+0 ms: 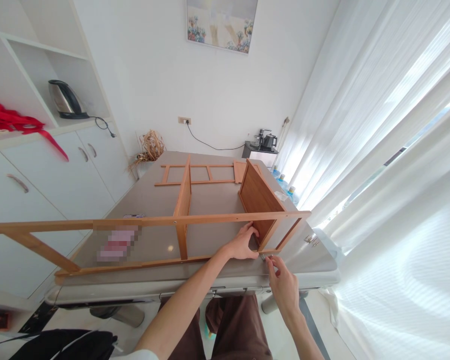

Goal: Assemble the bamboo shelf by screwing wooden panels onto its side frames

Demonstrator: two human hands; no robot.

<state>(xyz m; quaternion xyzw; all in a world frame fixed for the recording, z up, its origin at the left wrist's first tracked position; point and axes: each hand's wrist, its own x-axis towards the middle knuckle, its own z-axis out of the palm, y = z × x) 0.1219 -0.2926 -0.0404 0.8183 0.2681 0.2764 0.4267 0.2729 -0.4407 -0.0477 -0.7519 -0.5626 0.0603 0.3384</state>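
A wooden shelf frame (217,218) lies on its side across the table, with one long ladder-like side near me and another at the far side. Two boards join the sides, a right-hand board (260,197) and a middle board (184,192). My left hand (242,243) is curled against the right-hand board and the near rail, thumb and fingers gripping the frame at that corner. Just right of it, my right hand (285,285) is closed in a pinch on a small metal piece (263,257) at the lower rail. Its exact kind is too small to make out.
Several small metal parts (312,240) lie on the grey table (150,200) at the right. A pixelated pinkish item (118,244) and a phone-like object (134,216) are on the left. White curtains (360,150) hang right of the table; cabinets (56,180) stand left.
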